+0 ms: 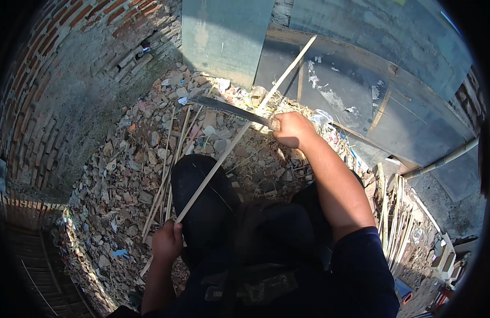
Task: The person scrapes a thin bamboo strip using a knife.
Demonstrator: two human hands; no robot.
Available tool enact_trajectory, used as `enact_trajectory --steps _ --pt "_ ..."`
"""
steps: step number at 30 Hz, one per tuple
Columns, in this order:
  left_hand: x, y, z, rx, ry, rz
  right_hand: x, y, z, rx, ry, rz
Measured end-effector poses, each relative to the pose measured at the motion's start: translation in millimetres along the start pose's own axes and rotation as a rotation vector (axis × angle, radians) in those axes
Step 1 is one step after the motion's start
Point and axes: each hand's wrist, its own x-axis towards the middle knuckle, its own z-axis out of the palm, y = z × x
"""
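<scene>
My left hand (167, 241) is closed round the lower part of a long pale split-bamboo strip (217, 165). The strip slants up and away to the right, passing over my dark-clad left knee, with its far end near the dark panels. In my right hand (294, 130) is the handle of a machete (229, 108), my fingers wrapped round it. Its long dark blade points left and lies across the strip just beyond my knees. I cannot tell whether the edge is cutting into the strip. Pale shavings (274, 103) lie around the strip under the blade.
Broken brick, stones and litter cover the ground (123, 175). Several more bamboo strips (168, 180) lie left of my knee, and a bundle of strips (396, 217) is at my right. A brick wall (43, 79) rises on the left; grey panels (224, 40) stand ahead.
</scene>
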Motion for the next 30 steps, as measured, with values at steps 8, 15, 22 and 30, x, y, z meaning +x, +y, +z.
enact_trajectory --steps 8,15,22,30 --pt "-8 -2 4 -0.029 0.017 0.022 -3 3 -9 -0.042 -0.073 -0.047" --pt "-2 -2 -4 0.02 0.016 0.012 -2 3 -13 -0.01 -0.072 0.064" --pt "3 -7 4 -0.097 0.006 0.056 5 13 -3 0.11 -0.014 -0.035" --pt "-6 2 0 -0.117 -0.028 -0.029 -6 -17 4 0.032 -0.026 -0.104"
